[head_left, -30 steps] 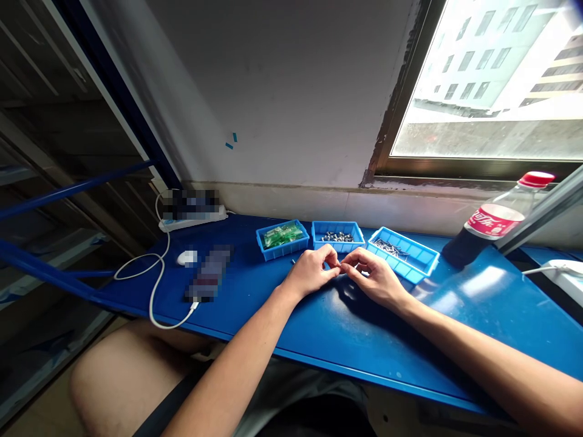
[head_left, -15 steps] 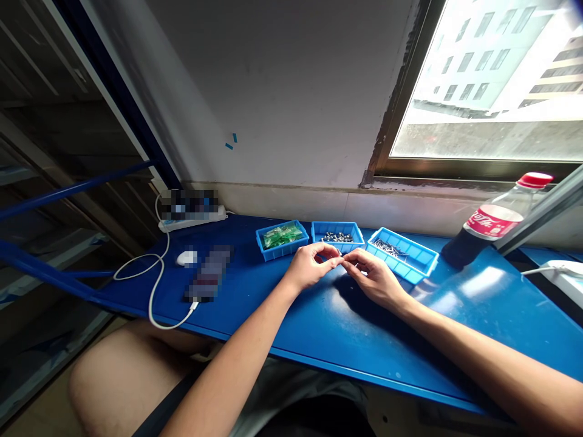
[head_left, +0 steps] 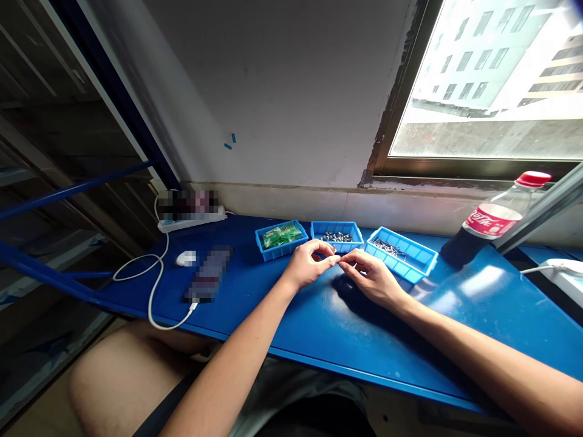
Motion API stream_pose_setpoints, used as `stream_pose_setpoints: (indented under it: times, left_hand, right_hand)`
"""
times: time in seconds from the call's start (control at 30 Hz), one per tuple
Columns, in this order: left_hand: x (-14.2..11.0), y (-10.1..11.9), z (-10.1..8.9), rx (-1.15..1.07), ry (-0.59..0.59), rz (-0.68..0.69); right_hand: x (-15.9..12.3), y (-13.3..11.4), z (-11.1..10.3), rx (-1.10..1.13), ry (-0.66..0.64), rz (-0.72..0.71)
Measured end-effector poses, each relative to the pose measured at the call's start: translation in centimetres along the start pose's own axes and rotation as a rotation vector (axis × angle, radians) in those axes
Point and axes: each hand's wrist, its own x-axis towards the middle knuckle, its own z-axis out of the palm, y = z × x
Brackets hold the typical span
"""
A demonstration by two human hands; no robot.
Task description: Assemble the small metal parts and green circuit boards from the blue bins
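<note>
My left hand (head_left: 311,264) and my right hand (head_left: 368,273) meet fingertip to fingertip above the blue table (head_left: 314,328). Both are closed in a pinch. Whatever sits between the fingers is too small to make out. Just behind them stands a blue bin (head_left: 353,246) of small dark and metallic parts. To its right, close to my right hand, is a longer blue bin (head_left: 412,267) with thin metal pins or screws (head_left: 387,247). On the left, a third blue bin (head_left: 286,249) holds green-tinted clear packets (head_left: 280,234).
A cola bottle (head_left: 487,221) with a red cap stands at the right by the window. At the left lie a blurred phone-like device (head_left: 209,273) on a white cable (head_left: 152,303), a white mouse-shaped object (head_left: 184,258) and a power strip (head_left: 191,221).
My hands have shifted very slightly to the left, fingertips still together. The bins and other objects stay in place.
</note>
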Motion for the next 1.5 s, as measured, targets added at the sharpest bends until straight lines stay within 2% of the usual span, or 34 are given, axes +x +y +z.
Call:
stream_pose_setpoints:
  times: [0.2, 0.47, 0.63, 0.9, 1.27, 1.5]
  left_hand:
    - [0.0, -0.2, 0.0, -0.012, 0.006, 0.004]
    - [0.0, -0.7, 0.2, -0.114, -0.099, 0.039]
    - [-0.1, -0.8, 0.4, -0.155, -0.119, 0.033]
    - [-0.1, -0.6, 0.3, -0.107, -0.1, 0.072]
    - [-0.1, 0.2, -0.1, 0.0, -0.033, 0.066]
    - [0.0, -0.1, -0.1, 0.004, -0.013, 0.067]
  right_hand:
    - [0.0, -0.1, 0.0, -0.012, -0.011, -0.011]
    - [0.1, 0.2, -0.1, 0.035, -0.016, -0.031]
    - [0.2, 0.3, -0.3, 0.086, -0.039, -0.034]
    - [0.2, 1.3, -0.1, 0.146, 0.003, 0.027]
    - [0.1, 0.9, -0.1, 0.041, -0.033, 0.014]
    - [0.1, 1.0, -0.1, 0.045, -0.047, 0.002]
